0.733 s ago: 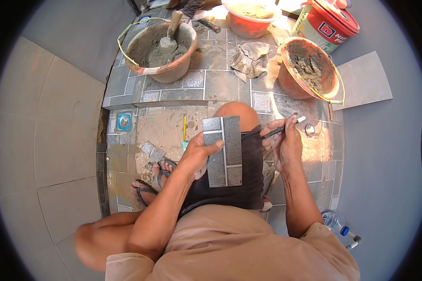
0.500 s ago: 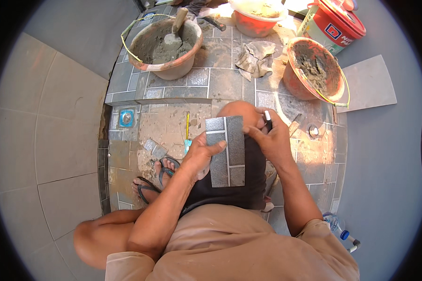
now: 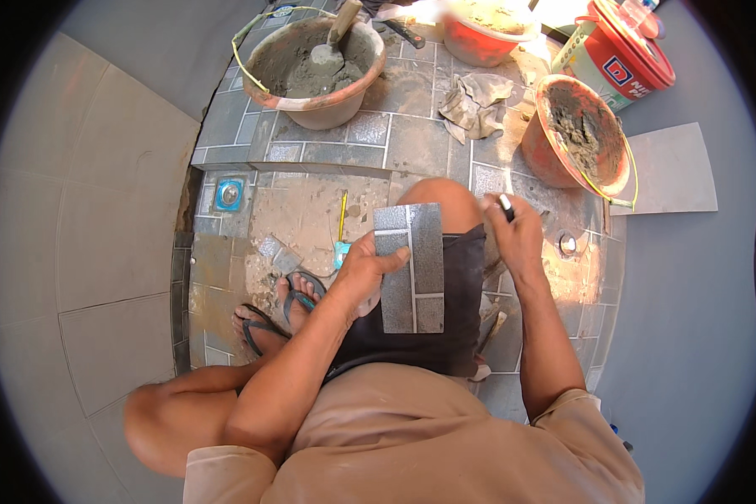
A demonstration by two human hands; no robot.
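My left hand [image 3: 364,272] grips a cut piece of grey floor tile [image 3: 428,265] by its left edge, the thumb lying across its face. Pale lines divide the tile into a brick-like pattern, and it is held upright lengthwise over my dark shorts. To the right of the tile and apart from it, my right hand [image 3: 519,239] is closed around a marker pen [image 3: 506,207] with a black body and a white end. The pen's other end is hidden in the fingers. A yellow and teal tape measure [image 3: 342,252] lies on the floor left of the tile.
A mortar bucket [image 3: 311,105] with a trowel [image 3: 332,50] stands far left, another mortar bucket [image 3: 575,134] far right. Between them lies a crumpled cloth [image 3: 476,105]. Behind are a red basin [image 3: 483,42] and a lidded pail [image 3: 617,55]. A floor drain [image 3: 229,194] sits at left.
My right hand has drawn back from the tile's right edge, still with the marker pen. The left hand keeps the tile. The view has shifted slightly.
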